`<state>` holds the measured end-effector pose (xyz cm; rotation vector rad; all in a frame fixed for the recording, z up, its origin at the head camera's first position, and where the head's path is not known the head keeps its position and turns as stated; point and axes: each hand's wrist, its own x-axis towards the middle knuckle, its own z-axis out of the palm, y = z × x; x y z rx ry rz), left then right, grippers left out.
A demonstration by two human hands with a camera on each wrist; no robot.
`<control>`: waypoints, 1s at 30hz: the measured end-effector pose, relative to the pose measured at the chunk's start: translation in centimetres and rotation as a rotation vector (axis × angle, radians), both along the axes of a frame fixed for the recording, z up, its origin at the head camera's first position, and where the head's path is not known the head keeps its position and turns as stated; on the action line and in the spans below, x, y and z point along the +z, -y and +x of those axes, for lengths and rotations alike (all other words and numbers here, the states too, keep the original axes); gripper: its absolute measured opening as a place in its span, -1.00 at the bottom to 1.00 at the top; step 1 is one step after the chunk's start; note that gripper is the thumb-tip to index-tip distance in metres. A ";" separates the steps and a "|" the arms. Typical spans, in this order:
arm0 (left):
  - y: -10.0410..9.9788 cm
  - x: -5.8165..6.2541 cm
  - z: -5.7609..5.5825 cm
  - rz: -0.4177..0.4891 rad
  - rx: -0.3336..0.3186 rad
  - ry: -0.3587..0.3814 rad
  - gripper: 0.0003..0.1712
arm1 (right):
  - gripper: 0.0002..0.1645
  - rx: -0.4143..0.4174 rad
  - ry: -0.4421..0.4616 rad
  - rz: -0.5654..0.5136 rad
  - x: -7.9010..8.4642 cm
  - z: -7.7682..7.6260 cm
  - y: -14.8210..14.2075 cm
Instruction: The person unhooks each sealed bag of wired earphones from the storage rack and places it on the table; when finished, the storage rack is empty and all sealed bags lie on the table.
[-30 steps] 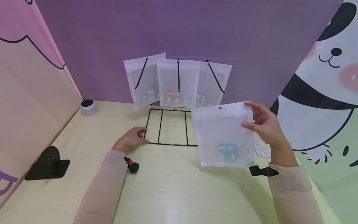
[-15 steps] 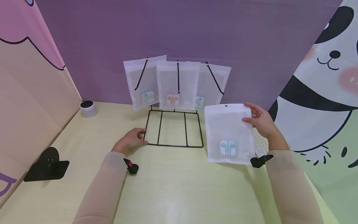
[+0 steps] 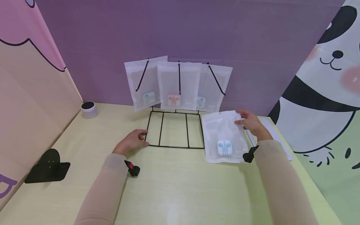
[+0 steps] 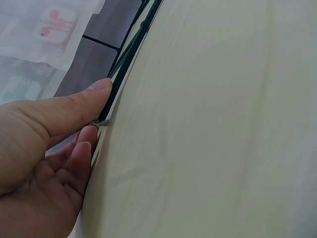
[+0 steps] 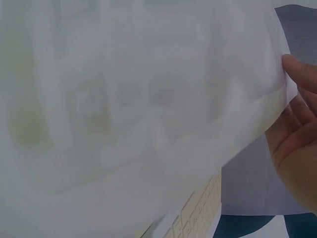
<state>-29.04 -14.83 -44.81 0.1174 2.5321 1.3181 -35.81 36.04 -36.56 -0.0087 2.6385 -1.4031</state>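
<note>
My left hand (image 3: 131, 141) pinches the front-left corner of a black wire display rack (image 3: 174, 147); in the left wrist view the thumb (image 4: 84, 106) lies against its wire. Three white pouches hang from the rack's hooks: one at left (image 3: 144, 79), one in the middle (image 3: 171, 81), one at right (image 3: 217, 79). My right hand (image 3: 251, 123) grips the upper right edge of another white pouch (image 3: 225, 132), which shows blue earphones in a square case. This pouch is beside the rack's right side, low over the table or on it. It fills most of the right wrist view.
A white keyboard (image 5: 198, 203) lies partly behind the right hand and the held pouch. At the far left stand a small white jar with a black top (image 3: 89, 109) and a black heart-shaped stand (image 3: 49, 167). Purple, pink and panda-printed panels border the table (image 3: 174, 187).
The right hand has brought the pouch down and slightly left, away from in front of the rack's right corner to beside it. The left hand stays on the rack.
</note>
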 end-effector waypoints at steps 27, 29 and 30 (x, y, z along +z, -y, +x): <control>0.1 -0.2 0.0 -0.004 0.007 0.004 -0.24 | -0.05 0.035 0.039 0.087 -3.0 -1.4 -0.7; 0.1 -0.2 0.0 -0.002 0.003 -0.001 -0.25 | -0.08 0.018 0.020 0.108 -3.4 -1.5 -0.7; 0.0 -0.2 0.1 0.000 0.001 -0.003 -0.25 | -0.11 0.011 0.014 0.117 -3.6 -1.6 -0.7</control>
